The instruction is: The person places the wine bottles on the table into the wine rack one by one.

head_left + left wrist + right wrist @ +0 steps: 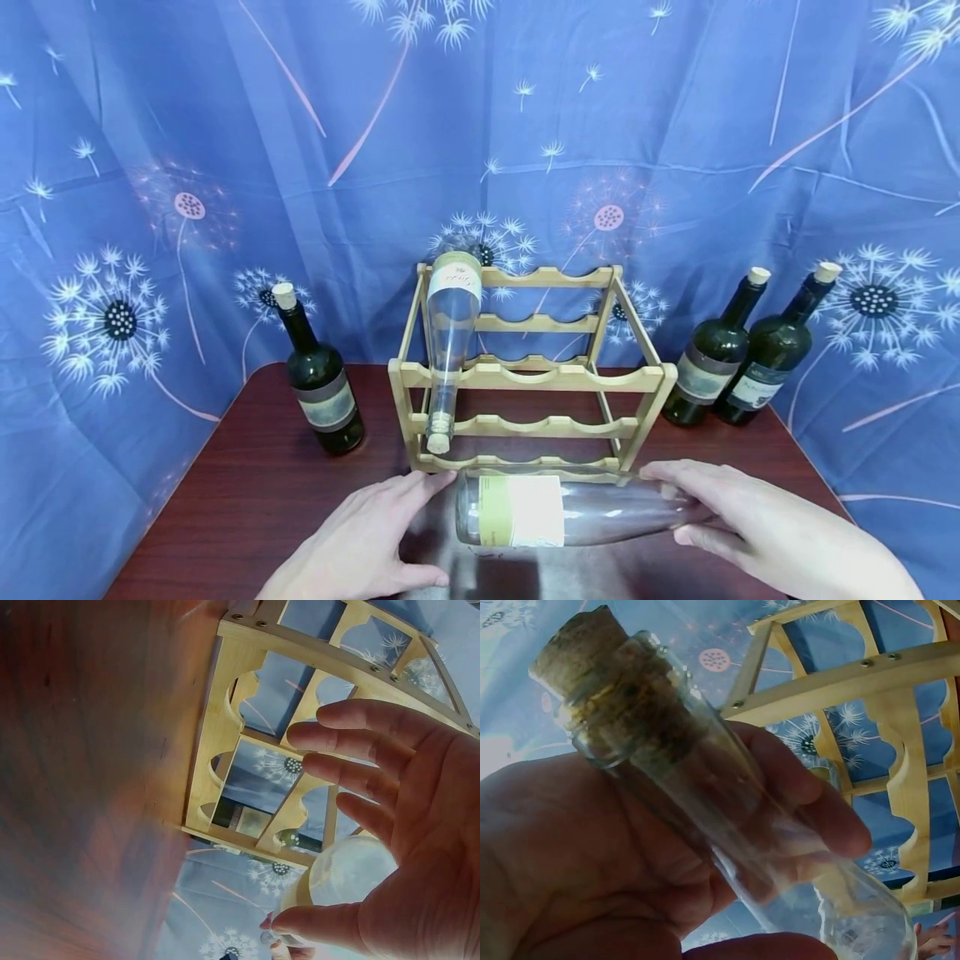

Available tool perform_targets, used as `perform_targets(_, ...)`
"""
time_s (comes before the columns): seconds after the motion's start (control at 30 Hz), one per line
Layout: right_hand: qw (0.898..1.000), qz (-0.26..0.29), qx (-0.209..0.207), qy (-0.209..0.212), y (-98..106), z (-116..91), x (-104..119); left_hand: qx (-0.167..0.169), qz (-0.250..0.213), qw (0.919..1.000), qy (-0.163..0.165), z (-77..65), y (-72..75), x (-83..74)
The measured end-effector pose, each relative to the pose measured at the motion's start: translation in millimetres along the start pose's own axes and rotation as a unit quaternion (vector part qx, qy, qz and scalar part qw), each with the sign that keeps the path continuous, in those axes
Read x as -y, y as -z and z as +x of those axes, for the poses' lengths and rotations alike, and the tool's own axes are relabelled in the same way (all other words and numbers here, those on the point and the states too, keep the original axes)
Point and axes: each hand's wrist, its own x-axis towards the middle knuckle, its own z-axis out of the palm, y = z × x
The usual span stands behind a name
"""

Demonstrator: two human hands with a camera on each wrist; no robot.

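A clear glass bottle [600,510] with a green and white label lies sideways in the air in front of the wooden wine rack [555,379]. My right hand [738,521] grips it by the neck; the right wrist view shows the cork [585,652] in its mouth. Beside the bottle's base, my left hand [375,533] is spread with the thumb apart from the fingers, and the left wrist view shows nothing in its palm. Whether its fingertips touch the base cannot be told. Another clear corked bottle [452,333] lies on the rack's top left slot, neck toward me.
A dark green corked bottle [322,383] stands left of the rack. Two more dark bottles, one nearer [705,367] and one further right [776,350], stand to its right. The dark red table [225,500] ends at a blue dandelion-print curtain [337,167].
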Motion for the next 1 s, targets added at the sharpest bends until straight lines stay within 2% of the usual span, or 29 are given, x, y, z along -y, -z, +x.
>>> perform_targets(0.17, 1.000, -0.020, -0.019, 0.012, 2, -6, -2, -0.008, 0.003, 0.9999, -0.008, 0.4, -0.9, 0.1)
perform_targets(0.33, 1.000, -0.011, -0.015, -0.016, 6, -10, -5, -0.017, 0.015, 0.9996, -0.019, 0.7, -1.8, -0.1)
perform_targets(0.4, 0.999, 0.015, -0.005, -0.031, 7, -11, -6, -0.021, 0.021, 0.9992, -0.025, 0.7, -2.4, -0.2)
perform_targets(0.47, 0.999, 0.034, -0.007, -0.028, 8, -11, -7, -0.027, 0.025, 0.9988, -0.032, 0.7, -2.8, -0.4)
perform_targets(0.57, 0.998, 0.053, -0.032, 0.010, 8, -12, -7, -0.043, 0.033, 0.9974, -0.048, 1.2, -3.7, -1.0)
perform_targets(0.7, 0.995, 0.034, -0.080, 0.053, 8, -12, -5, -0.063, 0.041, 0.9948, -0.069, 2.4, -4.6, -1.3)
perform_targets(1.0, 0.990, -0.009, -0.133, 0.038, 7, -10, 0, -0.071, 0.043, 0.9931, -0.084, 3.3, -5.8, 0.1)
